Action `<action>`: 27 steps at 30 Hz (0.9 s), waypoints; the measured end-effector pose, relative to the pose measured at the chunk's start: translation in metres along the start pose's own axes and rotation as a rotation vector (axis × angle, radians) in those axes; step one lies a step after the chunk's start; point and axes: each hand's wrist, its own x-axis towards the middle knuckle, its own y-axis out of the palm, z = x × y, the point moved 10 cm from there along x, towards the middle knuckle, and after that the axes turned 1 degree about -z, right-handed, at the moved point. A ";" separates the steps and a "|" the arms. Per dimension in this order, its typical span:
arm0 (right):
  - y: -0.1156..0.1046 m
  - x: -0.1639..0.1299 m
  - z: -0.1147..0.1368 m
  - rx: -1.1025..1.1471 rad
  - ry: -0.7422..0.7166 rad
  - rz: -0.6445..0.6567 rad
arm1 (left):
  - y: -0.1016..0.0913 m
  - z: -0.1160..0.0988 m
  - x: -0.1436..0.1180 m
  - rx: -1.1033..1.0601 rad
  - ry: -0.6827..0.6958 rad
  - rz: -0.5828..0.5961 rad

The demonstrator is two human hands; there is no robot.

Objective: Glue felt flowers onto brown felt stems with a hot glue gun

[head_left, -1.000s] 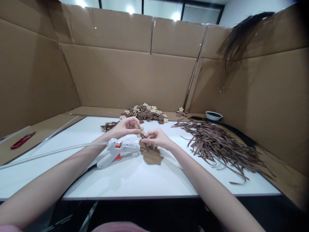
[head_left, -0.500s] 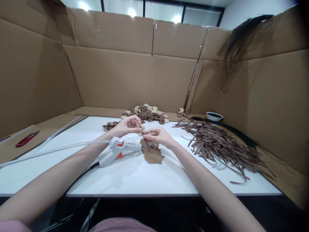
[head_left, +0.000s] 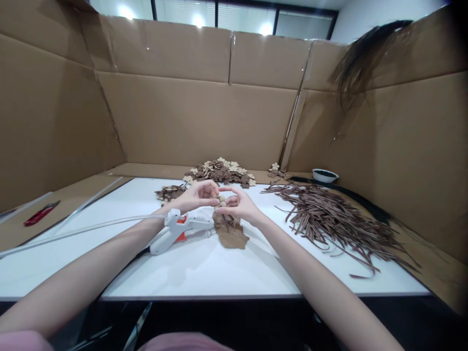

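My left hand [head_left: 196, 196] and my right hand [head_left: 238, 204] meet above the white table [head_left: 204, 263], pinching between them a small beige flower-shaped piece [head_left: 221, 200] on a thin brown strip. Just below the hands lies a brown cut-out piece [head_left: 231, 236]. A white glue gun with an orange trigger [head_left: 181, 228] rests on the table under my left wrist, its long clear glue stick [head_left: 76, 230] trailing off to the left.
A heap of brown strips [head_left: 329, 219] covers the right side of the table. Piles of brown and beige flower cut-outs [head_left: 219, 170] lie at the back, a small white bowl [head_left: 324, 175] at the back right. Red scissors [head_left: 38, 213] lie left. Cardboard walls surround the table.
My right hand has risen from the brown cut-out piece and closed in on my left hand, so both now pinch the small flower piece together.
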 end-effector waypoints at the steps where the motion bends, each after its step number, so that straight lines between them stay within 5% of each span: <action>1: -0.001 0.000 -0.001 -0.005 -0.003 -0.004 | 0.002 -0.001 0.001 -0.003 0.004 0.011; 27: -0.002 0.001 0.003 0.009 -0.040 -0.007 | 0.006 0.004 0.006 -0.062 0.010 0.063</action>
